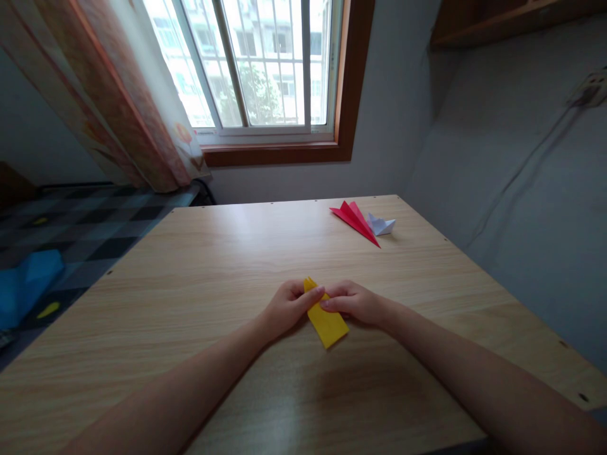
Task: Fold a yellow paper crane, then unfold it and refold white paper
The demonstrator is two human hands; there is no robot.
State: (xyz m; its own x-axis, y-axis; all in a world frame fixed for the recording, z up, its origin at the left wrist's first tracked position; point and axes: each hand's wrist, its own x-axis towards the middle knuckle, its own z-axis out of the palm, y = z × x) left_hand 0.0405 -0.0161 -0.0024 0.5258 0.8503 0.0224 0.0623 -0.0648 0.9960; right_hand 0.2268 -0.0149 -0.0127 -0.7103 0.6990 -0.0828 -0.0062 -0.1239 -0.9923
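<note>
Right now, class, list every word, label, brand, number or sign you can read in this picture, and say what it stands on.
None can be read: no text shows anywhere.
The yellow folded paper under the left hand and right hand is plain.
The red folded paper and white folded paper are plain.
The wooden table bears no label.
The curtain shows only a pattern.

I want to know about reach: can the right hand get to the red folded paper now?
Probably yes: the bare table lies between the right hand and the red folded paper.
</note>
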